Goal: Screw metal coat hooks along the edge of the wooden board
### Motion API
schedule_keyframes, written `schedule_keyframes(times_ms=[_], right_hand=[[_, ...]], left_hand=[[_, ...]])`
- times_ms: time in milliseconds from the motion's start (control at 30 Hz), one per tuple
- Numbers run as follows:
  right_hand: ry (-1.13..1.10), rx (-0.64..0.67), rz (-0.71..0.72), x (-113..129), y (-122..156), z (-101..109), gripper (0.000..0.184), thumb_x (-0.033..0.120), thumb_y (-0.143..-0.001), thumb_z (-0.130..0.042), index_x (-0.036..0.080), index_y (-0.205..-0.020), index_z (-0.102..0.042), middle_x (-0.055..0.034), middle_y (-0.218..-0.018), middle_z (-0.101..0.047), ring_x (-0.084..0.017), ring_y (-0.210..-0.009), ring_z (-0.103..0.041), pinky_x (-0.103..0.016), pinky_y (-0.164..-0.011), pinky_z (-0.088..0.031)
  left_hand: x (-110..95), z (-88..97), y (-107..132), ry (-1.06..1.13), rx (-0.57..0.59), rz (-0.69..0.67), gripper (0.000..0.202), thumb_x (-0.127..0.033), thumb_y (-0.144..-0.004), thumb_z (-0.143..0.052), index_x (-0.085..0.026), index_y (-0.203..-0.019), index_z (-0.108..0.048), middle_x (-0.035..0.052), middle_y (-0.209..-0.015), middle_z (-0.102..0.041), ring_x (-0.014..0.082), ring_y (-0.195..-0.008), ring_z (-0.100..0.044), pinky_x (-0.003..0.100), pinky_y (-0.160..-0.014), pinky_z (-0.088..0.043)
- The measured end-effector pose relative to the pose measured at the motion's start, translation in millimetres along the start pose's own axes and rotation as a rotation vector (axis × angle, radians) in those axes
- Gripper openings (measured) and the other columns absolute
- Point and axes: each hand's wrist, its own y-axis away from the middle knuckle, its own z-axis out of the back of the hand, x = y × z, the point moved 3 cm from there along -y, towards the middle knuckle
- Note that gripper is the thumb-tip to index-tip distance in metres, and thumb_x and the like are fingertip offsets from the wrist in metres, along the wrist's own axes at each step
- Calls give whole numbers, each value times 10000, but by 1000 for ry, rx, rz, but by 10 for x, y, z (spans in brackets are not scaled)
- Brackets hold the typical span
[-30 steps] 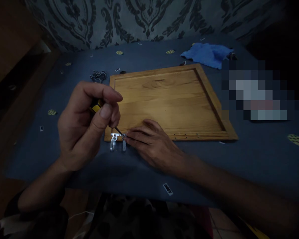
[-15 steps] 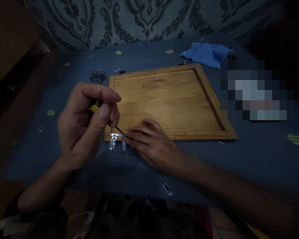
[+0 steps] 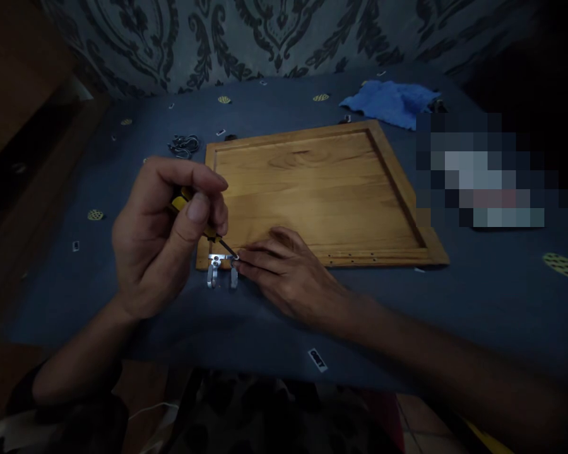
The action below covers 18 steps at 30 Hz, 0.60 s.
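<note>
My left hand is closed round a yellow-and-black screwdriver, its shaft slanting down to the right. The tip meets the right end of a silver metal double hook on the front edge of a framed wooden panel. Two curved prongs stick out over that edge towards me. My right hand rests on the panel, fingertips pressed together beside the screwdriver tip; whatever they pinch there is hidden. Small dark holes dot the front rail to the right of this hand.
Several dark metal hooks lie in a heap behind the panel's left corner. A crumpled blue cloth is at the back right. Further right a pixelated patch covers something. The blue patterned cloth spreads under everything, up to a patterned backdrop.
My left fingers have shifted slightly on the screwdriver, and more of its yellow-and-black handle shows. The tip stays at the double hook. My right hand and the panel hold their place.
</note>
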Motion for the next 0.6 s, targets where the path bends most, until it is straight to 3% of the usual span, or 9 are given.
schedule_keyframes(times_ms=[267,433,600], right_hand=[[9,21,-10,-4,5,-7,289,161,-1034,-499,195,-1239,-699,-83,-1272,-755,-246,-1194,-624,-521,-1087,-366],[2,26,-5,-6,7,-13,310,142,-1013,-509,181,-1257,-696,-98,-1284,-746,-255,-1177,-629,-538,-1082,-381],[11,15,-1,-3,8,-11,321,165,-1027,-477,189,-1259,-698,-92,-1278,-751,-255,-1183,-624,-535,-1088,-376]], left_hand=[[-14,87,3,-314,12,-145,182,-287,-1022,-567,-343,-1172,-653,5,-944,-650,160,-810,-648,373,-703,-563],[34,175,-38,-548,71,-309,252,-297,-1007,-599,-330,-1257,-614,-2,-933,-644,136,-722,-627,315,-600,-527],[85,229,-70,-609,127,-338,421,-394,-936,-708,-316,-1322,-558,-9,-940,-635,121,-626,-585,299,-510,-474]])
